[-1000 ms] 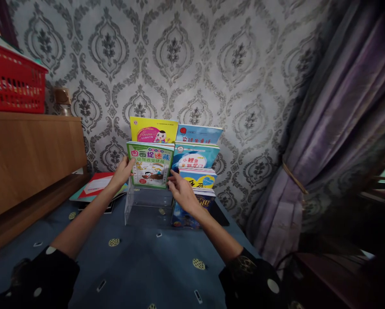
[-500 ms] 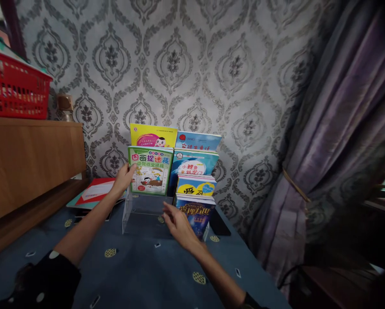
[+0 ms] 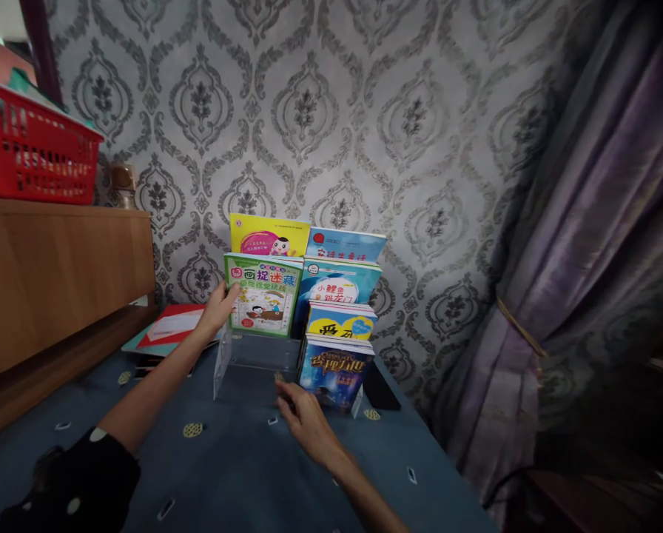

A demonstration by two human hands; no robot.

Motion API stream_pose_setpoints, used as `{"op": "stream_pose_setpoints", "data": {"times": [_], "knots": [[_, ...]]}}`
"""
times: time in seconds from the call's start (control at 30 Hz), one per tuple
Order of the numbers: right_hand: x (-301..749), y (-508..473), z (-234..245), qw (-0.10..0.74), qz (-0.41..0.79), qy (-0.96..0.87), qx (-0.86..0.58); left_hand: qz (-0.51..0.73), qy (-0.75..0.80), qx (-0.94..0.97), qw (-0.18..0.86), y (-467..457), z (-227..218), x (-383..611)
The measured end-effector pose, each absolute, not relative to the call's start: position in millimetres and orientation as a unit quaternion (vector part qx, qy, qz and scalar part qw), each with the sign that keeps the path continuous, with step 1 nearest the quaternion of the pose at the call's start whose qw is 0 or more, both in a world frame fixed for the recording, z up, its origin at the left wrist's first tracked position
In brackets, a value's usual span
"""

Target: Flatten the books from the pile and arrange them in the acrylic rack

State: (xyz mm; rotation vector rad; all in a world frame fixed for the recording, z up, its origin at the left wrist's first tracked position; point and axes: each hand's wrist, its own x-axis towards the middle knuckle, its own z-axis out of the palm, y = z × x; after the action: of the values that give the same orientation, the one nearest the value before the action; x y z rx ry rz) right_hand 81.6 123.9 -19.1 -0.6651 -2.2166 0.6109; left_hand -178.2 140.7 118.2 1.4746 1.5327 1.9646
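A clear tiered rack (image 3: 237, 363) stands on a blue cloth-covered surface against the wall. My left hand (image 3: 218, 308) grips the left edge of a green picture book (image 3: 262, 295) standing in the rack's left column, with a yellow book (image 3: 268, 235) behind it. My right hand (image 3: 303, 417) hovers low in front of the rack, fingers loosely spread, holding nothing, just left of a dark blue book (image 3: 334, 369) at the front of the right column. Above that one stand a yellow-and-blue book (image 3: 340, 321) and two light blue books (image 3: 337, 280).
A red and teal stack of books (image 3: 168, 329) lies flat left of the rack. A wooden cabinet (image 3: 48, 274) with a red basket (image 3: 29, 152) on top fills the left. Purple curtains (image 3: 587, 244) hang at the right. A dark flat object (image 3: 380, 386) lies right of the rack.
My right hand let go of the green book's right edge and dropped back toward me, down in front of the rack. My left hand stayed on the book's left edge.
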Motion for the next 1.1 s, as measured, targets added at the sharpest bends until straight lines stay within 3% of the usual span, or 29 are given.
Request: {"op": "stream_pose_setpoints", "data": {"times": [0.37, 0.53, 0.8, 1.1], "knots": [[79, 95, -60, 0.346, 0.272, -0.857, -0.269, 0.619, 0.534, 0.566, 0.106, 135, 111, -209], [79, 88, -94, 0.371, 0.305, -0.825, -0.298, 0.461, 0.696, 0.550, -0.018, 117, 76, -265], [77, 86, -95, 0.400, 0.360, -0.793, -0.285, 0.198, 0.826, 0.526, -0.040, 101, 5, -320], [79, 84, -91, 0.390, 0.350, -0.800, -0.294, 0.033, 0.810, 0.582, -0.060, 117, 2, -336]]}}
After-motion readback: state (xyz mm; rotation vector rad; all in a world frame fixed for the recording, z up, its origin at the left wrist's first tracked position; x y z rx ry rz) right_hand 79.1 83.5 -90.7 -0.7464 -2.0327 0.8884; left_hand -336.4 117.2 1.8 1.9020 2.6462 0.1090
